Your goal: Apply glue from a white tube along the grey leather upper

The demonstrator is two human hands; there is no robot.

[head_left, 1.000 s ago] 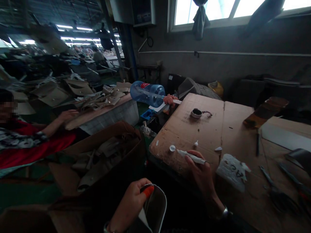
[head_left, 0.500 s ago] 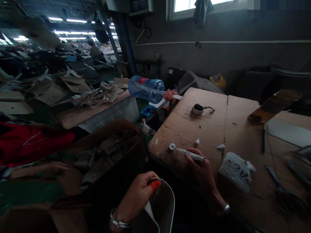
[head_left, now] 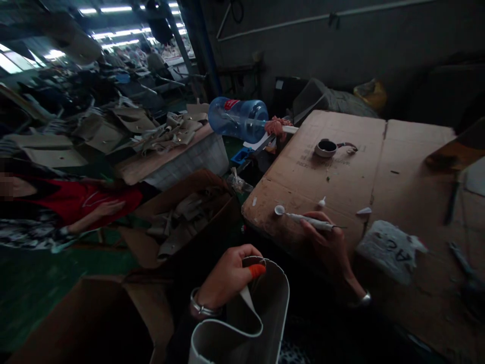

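Note:
My left hand [head_left: 229, 278], with an orange cover on the thumb, is closed on the edge of a grey-beige leather-like piece [head_left: 278, 298]. The piece curls into a loop below the fingers. Over the cardboard-covered table [head_left: 299, 174], my right hand [head_left: 329, 245] grips a white pen-like tool [head_left: 316, 223] with a thin dark point at its right end. The tool's left end lies close to a small white cup [head_left: 279, 210]; whether they touch I cannot tell. A tiny white nozzle-like piece [head_left: 322, 202] lies just beyond the tool.
On the table are a round dark-filled container [head_left: 325, 148], a plastic bag [head_left: 390, 250], scissors-like tools [head_left: 466, 273] and an amber bottle-like object [head_left: 454, 151]. Left stand a box of beige pieces [head_left: 193, 212], an open carton [head_left: 94, 318] and a person in red [head_left: 91, 202]. A water jug [head_left: 238, 119] lies behind.
The view has tilted down and turned, so the table sits higher in view. More of the curled piece shows. The person at left has drawn an arm back from the box. Both my hands keep their holds.

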